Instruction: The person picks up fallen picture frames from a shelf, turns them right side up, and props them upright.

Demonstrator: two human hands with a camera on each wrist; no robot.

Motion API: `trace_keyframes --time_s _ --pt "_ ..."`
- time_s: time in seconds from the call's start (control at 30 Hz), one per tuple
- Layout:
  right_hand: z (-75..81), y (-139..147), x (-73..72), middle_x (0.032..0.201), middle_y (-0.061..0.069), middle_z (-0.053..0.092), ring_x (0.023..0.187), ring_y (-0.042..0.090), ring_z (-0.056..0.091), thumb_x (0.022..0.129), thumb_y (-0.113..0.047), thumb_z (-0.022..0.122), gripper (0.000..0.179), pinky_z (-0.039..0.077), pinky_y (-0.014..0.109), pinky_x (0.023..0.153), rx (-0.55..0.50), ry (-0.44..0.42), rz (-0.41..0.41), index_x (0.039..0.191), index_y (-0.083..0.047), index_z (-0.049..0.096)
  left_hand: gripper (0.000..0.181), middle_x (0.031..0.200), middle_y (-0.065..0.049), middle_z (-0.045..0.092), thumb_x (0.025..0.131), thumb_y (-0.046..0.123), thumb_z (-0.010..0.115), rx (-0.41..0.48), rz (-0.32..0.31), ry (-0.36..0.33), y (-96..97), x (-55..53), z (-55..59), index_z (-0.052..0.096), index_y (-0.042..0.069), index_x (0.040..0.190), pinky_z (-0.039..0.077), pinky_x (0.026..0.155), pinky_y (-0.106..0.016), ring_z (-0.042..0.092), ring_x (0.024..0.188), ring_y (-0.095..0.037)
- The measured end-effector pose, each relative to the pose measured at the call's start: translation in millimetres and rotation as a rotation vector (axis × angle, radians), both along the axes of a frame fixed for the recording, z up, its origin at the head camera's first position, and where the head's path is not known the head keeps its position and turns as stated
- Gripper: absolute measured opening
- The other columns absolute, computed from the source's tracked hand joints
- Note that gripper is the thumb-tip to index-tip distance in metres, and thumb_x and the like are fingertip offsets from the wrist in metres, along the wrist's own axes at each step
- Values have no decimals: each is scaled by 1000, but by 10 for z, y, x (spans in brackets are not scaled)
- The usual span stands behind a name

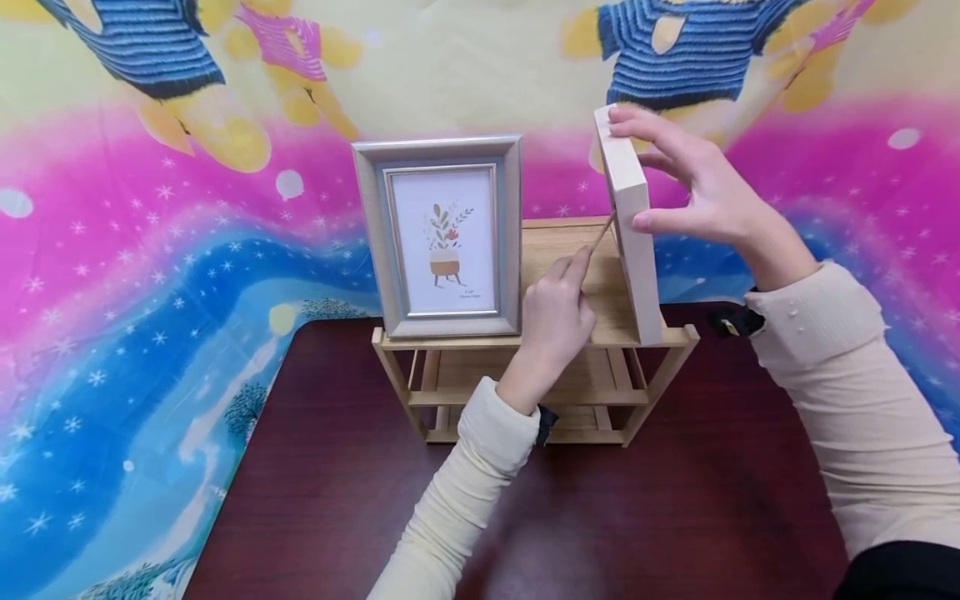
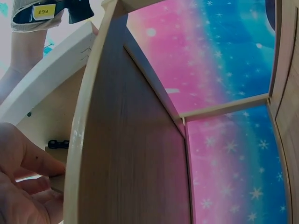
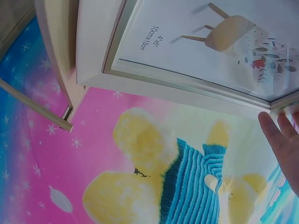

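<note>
A white picture frame (image 1: 637,267) stands nearly edge-on at the right end of a wooden shelf rack's top (image 1: 558,258). My right hand (image 1: 701,187) grips it, fingers over the upper edge and thumb on the near side edge. In the right wrist view, the fingertips of the right hand (image 3: 286,144) meet a corner of the frame (image 3: 173,93), whose print shows a plant in a legged pot. Behind the frame my left hand (image 1: 555,308) pinches its thin back stand (image 1: 602,237). The left wrist view shows the stand (image 2: 57,182) between thumb and fingers.
A grey picture frame (image 1: 512,242) stands upright at the left of the rack's top, close beside my left hand. Lower shelves (image 1: 525,372) sit beneath. The rack stands on a dark red table (image 1: 337,500), against a colourful patterned backdrop (image 1: 187,275).
</note>
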State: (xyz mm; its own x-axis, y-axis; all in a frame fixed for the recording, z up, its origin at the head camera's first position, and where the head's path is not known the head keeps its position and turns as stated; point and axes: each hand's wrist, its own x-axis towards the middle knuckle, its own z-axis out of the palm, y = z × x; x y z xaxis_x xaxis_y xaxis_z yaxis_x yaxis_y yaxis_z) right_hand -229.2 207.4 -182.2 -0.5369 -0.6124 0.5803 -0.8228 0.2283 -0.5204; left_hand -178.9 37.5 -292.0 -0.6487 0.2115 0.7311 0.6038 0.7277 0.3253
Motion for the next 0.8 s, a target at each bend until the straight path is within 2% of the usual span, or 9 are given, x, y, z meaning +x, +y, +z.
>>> trace_keyframes --time_s 0.3,0.57,0.67,0.8 --pt "8 19 -14 146 7 29 131 23 26 67 1 69 72 33 32 101 43 -5 -4 133 3 39 48 105 -12 61 71 -11 55 39 -10 3 36 -53 -61 56 1 118 51 60 -25 63 77 -21" --pt "0 43 -16 146 7 27 126 17 35 68 1 68 74 31 32 102 72 0 -40 136 -1 38 51 104 -12 62 70 -13 54 49 0 19 46 -65 -79 53 3 119 51 58 -25 63 75 -22" --pt "-15 58 -21 147 8 25 123 14 39 68 0 68 75 31 30 102 79 6 -53 137 -2 37 44 104 -13 61 74 -7 56 62 12 95 50 -49 -111 56 2 117 51 65 -26 62 81 -22" --pt "-29 67 -36 147 8 24 125 15 36 70 -5 70 76 32 29 101 81 21 -60 137 -3 36 28 100 -15 61 79 6 58 123 17 300 64 9 -185 61 -3 105 48 83 -25 59 92 -25"
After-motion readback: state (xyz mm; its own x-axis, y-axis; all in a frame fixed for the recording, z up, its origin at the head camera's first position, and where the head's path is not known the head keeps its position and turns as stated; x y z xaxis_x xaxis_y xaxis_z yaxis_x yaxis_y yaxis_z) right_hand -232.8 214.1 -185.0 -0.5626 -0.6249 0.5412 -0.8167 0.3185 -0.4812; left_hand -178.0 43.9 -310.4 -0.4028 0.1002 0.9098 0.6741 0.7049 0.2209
